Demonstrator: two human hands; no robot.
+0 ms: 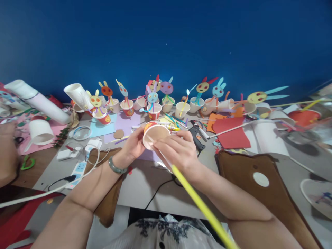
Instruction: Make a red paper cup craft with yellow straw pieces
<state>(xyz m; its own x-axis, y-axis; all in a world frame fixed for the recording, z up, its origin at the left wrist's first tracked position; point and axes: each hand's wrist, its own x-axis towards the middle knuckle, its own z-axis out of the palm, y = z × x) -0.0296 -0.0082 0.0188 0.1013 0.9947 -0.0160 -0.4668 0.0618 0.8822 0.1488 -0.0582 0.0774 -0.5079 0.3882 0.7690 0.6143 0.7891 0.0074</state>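
Note:
My left hand [135, 145] wraps round the side of a paper cup [155, 133] with a red and orange outside. The cup's open mouth is tilted toward me. At the cup's right rim my right hand [180, 148] is closed, its fingers curled over a long thin stick [199, 200]. This stick looks pale near the cup and yellow closer to me, with one end at the cup's mouth. The right fingertips and their exact grip are partly hidden. Just behind the cup stands a finished-looking paper rabbit [152, 97] in a red cup [154, 111].
Several paper rabbits in cups line the back by the blue wall. Red paper [232, 133], a black glue gun [197, 136] and brown felt-like pieces [246, 176] lie about. A power strip [77, 173] with cables is at left, near another person's arm [7, 155].

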